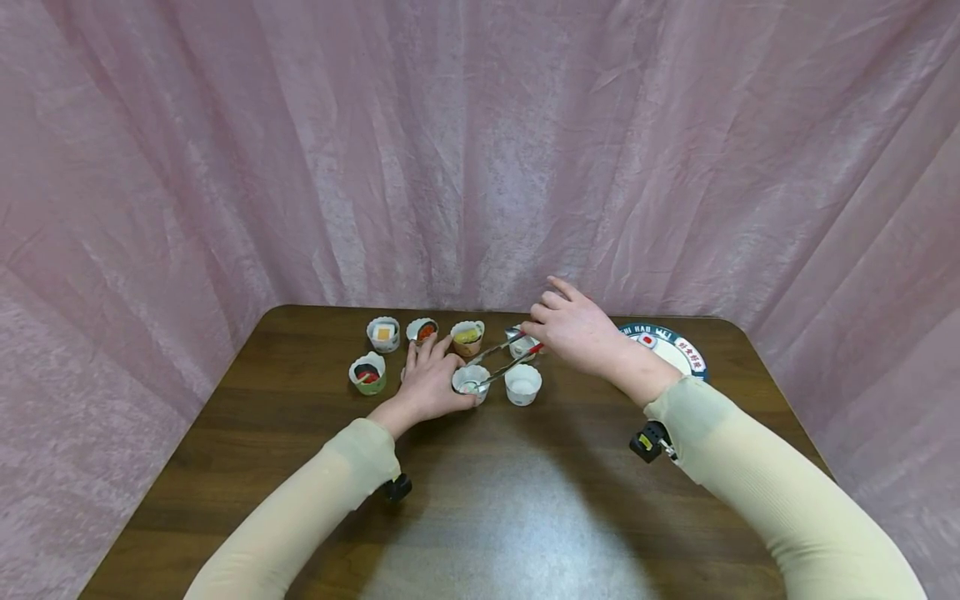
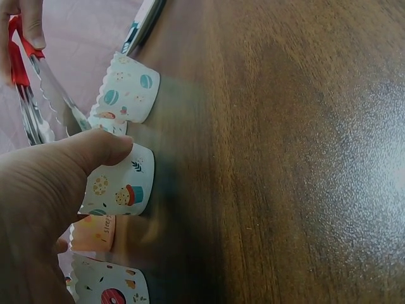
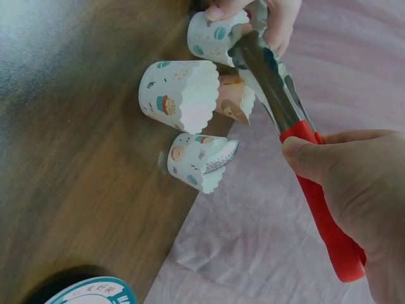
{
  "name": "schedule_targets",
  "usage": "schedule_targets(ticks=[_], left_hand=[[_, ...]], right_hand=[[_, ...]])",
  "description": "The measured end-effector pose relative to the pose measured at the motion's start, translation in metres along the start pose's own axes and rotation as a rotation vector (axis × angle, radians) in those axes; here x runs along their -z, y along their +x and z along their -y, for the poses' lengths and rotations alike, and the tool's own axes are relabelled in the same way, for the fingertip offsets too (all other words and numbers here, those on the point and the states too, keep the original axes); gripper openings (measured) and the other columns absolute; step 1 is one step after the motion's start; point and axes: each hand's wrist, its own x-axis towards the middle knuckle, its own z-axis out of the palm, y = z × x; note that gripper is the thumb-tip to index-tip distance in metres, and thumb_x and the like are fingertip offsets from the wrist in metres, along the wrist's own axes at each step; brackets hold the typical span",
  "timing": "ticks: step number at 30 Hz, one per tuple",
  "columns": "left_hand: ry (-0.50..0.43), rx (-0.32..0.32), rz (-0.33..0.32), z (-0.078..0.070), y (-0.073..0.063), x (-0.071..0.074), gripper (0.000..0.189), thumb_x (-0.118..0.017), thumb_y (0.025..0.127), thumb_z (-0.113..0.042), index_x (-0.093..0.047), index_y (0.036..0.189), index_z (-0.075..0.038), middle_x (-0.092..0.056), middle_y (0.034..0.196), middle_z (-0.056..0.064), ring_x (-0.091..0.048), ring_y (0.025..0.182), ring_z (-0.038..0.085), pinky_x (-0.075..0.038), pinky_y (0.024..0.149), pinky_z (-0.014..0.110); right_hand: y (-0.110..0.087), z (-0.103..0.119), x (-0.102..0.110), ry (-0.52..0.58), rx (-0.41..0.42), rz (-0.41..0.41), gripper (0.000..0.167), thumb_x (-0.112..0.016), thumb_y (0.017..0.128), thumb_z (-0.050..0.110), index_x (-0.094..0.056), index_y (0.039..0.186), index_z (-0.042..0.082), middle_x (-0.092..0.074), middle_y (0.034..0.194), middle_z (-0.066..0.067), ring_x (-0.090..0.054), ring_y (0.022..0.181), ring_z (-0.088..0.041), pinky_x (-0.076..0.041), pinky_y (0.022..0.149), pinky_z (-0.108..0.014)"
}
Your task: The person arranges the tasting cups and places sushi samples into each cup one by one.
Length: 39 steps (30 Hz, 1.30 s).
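Note:
My left hand (image 1: 431, 387) steadies a white patterned paper cup (image 2: 120, 183), its thumb on the near side and its fingers behind the rim. Metal tongs (image 3: 269, 79) with red handles are gripped in my right hand (image 1: 577, 333). The tongs' tips reach down into the cup at my left hand. What lies between the tips is hard to make out in the head view. Just right of it stands another white paper cup (image 1: 522, 392). Behind that one, a white cup (image 3: 193, 158) has a dark-striped piece showing above its rim.
An orange cup (image 1: 467, 342) with yellowish pieces stands behind. Farther left are a cup with reddish contents (image 1: 425, 331), a cup with a pale yellow block (image 1: 383, 335) and a green cup (image 1: 369, 379). A round plate (image 1: 693, 354) with printed rim lies at the right.

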Motion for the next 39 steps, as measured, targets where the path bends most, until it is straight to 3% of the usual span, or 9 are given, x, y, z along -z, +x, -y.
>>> schedule_targets(ticks=[16,22,25,32,39], left_hand=[[-0.017,-0.009,-0.012,0.004,0.0,-0.002,0.05,-0.082,0.075,-0.052,-0.07,0.109,-0.017,-0.032,0.162,0.018,-0.012,0.153,0.043,-0.003,0.118,0.068],[-0.024,0.0,-0.002,0.005,0.001,-0.001,0.052,-0.083,0.076,-0.05,-0.07,0.112,-0.016,-0.03,0.163,0.018,-0.01,0.154,0.042,-0.001,0.119,0.067],[-0.028,-0.003,0.004,0.007,0.002,-0.003,0.056,-0.082,0.076,-0.051,-0.069,0.118,-0.015,-0.03,0.163,0.018,-0.009,0.154,0.042,0.001,0.118,0.067],[-0.007,-0.027,0.01,0.011,-0.001,0.001,0.089,-0.081,0.075,-0.063,-0.056,0.146,-0.014,-0.029,0.164,0.018,-0.01,0.154,0.042,-0.002,0.118,0.068],[-0.006,-0.053,-0.029,0.018,-0.006,0.007,0.095,-0.08,0.075,-0.066,-0.052,0.15,-0.014,-0.028,0.164,0.019,-0.012,0.153,0.043,-0.004,0.117,0.07]], right_hand=[[-0.028,-0.014,0.009,0.004,-0.055,-0.024,0.052,-0.095,0.069,0.028,-0.076,0.115,0.015,-0.066,0.099,-0.004,-0.057,0.107,-0.032,-0.029,0.117,-0.056],[-0.041,-0.02,0.01,0.006,-0.065,-0.036,0.055,-0.096,0.067,0.026,-0.075,0.117,0.014,-0.066,0.098,-0.004,-0.058,0.106,-0.032,-0.029,0.117,-0.057],[-0.046,-0.022,0.011,0.013,-0.075,-0.023,0.055,-0.096,0.068,0.025,-0.074,0.118,0.014,-0.066,0.099,-0.004,-0.058,0.106,-0.033,-0.029,0.117,-0.057],[-0.062,-0.03,0.014,0.006,-0.1,0.009,0.056,-0.095,0.069,0.022,-0.072,0.12,0.013,-0.066,0.099,-0.006,-0.057,0.107,-0.036,-0.027,0.118,-0.058],[-0.079,-0.039,0.015,0.0,-0.116,-0.005,0.044,-0.086,0.076,0.009,-0.074,0.118,0.012,-0.065,0.096,-0.007,-0.057,0.101,-0.036,-0.029,0.117,-0.058]])
